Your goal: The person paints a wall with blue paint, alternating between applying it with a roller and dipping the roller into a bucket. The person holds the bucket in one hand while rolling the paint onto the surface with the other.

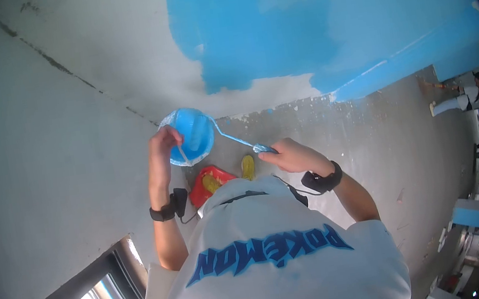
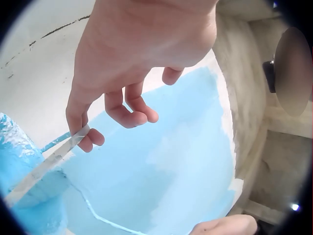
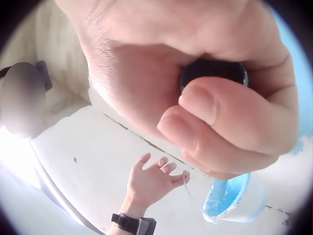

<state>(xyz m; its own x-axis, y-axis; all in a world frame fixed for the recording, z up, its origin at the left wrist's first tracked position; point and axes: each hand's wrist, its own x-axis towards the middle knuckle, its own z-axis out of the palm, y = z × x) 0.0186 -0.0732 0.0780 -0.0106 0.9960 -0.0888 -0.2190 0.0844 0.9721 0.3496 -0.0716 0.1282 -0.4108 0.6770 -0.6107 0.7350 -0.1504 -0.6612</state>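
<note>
My left hand [image 1: 161, 151] holds the pale strap handle [image 2: 46, 169] of a paint bucket [image 3: 254, 199], pinched between the fingers while the others curl loosely. Blue paint coats the bucket's inside, and its rim is smeared. On the other side, my right hand [image 1: 298, 156] grips a paint roller [image 1: 233, 139] by its handle. The black end of that handle [image 3: 212, 73] shows inside the curled fingers in the right wrist view. A thin bent rod, coated in blue, runs from the handle to the bucket; the roller's head is at the bucket, mostly hidden among the blue.
Ahead stands a wall [image 1: 253, 31] partly painted blue, with white left at its edges. A grey-white wall [image 1: 53, 175] rises on the left. Below are yellow shoes [image 1: 247, 166] and a red object [image 1: 200, 193] on the grey floor. Another person [image 1: 465, 98] is far right.
</note>
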